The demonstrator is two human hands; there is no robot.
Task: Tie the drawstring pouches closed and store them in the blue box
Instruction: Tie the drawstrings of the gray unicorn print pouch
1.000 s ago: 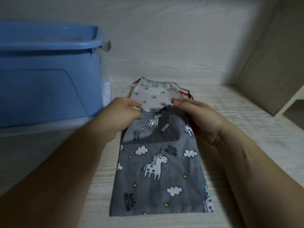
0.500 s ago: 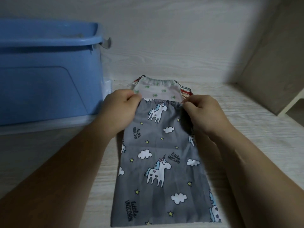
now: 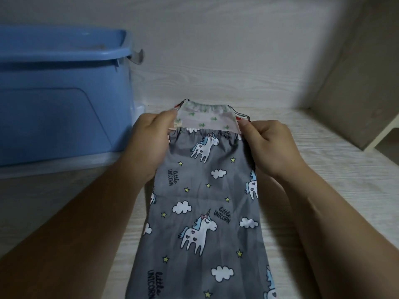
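Grey unicorn pouch (image 3: 200,212) is pinched at its gathered top corners between left hand (image 3: 149,143) and right hand (image 3: 272,145).

Grey unicorn pouch (image 3: 200,190) running off bottom edge, covering most of cactus pouch (image 3: 207,119); blue box (image 3: 54,104) running off left edge.

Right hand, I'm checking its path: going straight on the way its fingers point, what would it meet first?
Probably the white cactus-print pouch, past its thumb; the right hand pinches a top corner of the grey unicorn pouch and points up-left. A red-edged pouch peeks out there, so depth is unclear.
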